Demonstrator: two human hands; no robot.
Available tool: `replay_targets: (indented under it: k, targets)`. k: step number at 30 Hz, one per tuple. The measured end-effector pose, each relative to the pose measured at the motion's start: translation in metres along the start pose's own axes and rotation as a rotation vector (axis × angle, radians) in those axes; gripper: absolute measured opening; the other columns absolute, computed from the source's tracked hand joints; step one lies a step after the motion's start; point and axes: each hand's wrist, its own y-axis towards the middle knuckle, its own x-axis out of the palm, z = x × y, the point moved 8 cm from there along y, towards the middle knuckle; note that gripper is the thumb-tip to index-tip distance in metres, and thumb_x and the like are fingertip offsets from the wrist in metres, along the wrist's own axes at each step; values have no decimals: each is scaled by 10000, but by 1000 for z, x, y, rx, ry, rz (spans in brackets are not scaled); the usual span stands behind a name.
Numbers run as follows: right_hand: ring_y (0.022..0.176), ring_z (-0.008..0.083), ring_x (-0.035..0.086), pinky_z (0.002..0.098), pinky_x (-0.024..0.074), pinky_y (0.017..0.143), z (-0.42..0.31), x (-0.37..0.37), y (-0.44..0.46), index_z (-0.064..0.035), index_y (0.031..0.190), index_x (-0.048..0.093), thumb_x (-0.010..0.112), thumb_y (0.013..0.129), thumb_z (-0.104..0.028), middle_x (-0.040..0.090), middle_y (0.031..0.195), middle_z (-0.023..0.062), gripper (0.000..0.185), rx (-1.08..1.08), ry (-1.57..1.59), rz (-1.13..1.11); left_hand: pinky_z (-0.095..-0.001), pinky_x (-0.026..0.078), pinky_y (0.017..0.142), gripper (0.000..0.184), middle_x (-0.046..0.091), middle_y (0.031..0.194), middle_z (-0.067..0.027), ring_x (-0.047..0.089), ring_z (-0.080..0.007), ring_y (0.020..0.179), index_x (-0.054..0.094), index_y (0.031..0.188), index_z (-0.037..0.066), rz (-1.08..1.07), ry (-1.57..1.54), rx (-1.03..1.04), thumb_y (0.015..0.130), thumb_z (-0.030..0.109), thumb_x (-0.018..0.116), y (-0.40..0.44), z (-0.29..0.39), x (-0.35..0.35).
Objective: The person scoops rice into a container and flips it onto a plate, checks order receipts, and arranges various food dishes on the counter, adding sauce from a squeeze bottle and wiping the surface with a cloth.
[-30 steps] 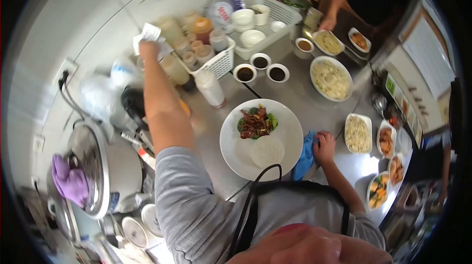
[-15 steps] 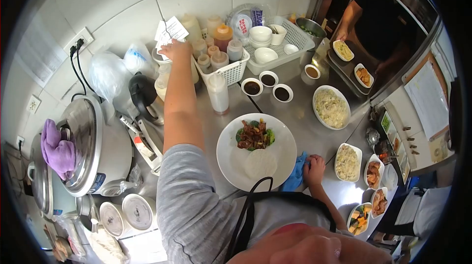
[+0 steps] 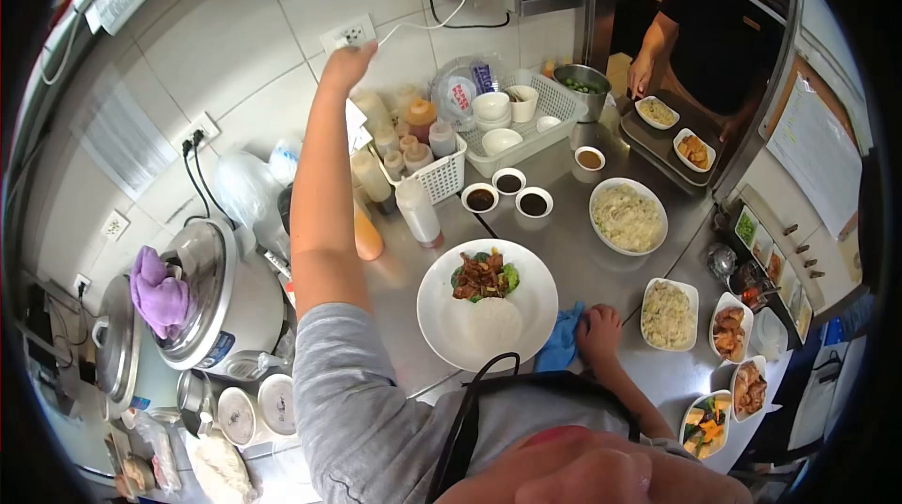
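Observation:
My left arm stretches up across the counter, and my left hand is raised in front of the tiled wall, close below the power outlet. Its fingers are mostly hidden, so whether anything is in them does not show. White paper slips hang just below, partly behind my forearm. On the counter, my right hand rests with curled fingers on the edge of a crumpled blue cloth. Between my arms stands a round white plate with a rice mound, browned meat and broccoli.
Squeeze bottles and a white basket stand behind the plate. Three cups of dark sauce sit nearby. Bowls of food line the right side. At left is a large lidded cooker. A co-worker's hand is beside a tray.
My left hand has moved up from the paper slips toward the outlet. The view has tilted upward. My right hand stays by the blue cloth.

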Motion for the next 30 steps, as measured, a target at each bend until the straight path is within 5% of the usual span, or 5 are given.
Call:
replay_targets:
  k: [4,10,13,20,30]
  targets:
    - [887,285,422,409,327,753,2,-5,15,-101,745,550,543,619,-147,483,871,86,134,-99,36,-92,-306,417,662,537,517,930,-90,520,-194,786,464,1062,57,62,-566,49,719,464,542,-5,77,-38]
    - [813,288,451,402,344,696,23,-1,28,-98,710,554,563,597,-125,492,830,90,116,-275,215,-90,-291,420,590,566,481,988,-117,515,-201,809,431,1072,60,285,-838,105,666,390,647,25,177,-77]
    - [740,288,471,382,366,651,31,2,32,-96,659,545,569,581,-108,500,752,85,82,-270,288,-73,-274,415,539,421,517,910,-134,545,-206,749,454,999,50,446,-1156,-18,705,291,635,61,189,-85]
    - [640,284,486,382,388,564,49,24,40,-119,577,526,581,506,-108,498,646,79,90,-258,379,-127,-244,403,463,129,546,680,-94,562,-181,582,465,839,-20,301,-1161,169,750,44,533,71,247,-16]
    - [637,281,486,385,386,561,57,29,38,-142,590,525,580,497,-116,495,650,69,112,-283,454,-53,-251,417,480,174,567,719,-111,574,-200,614,453,878,-28,285,-1186,217,787,108,513,128,294,-6]
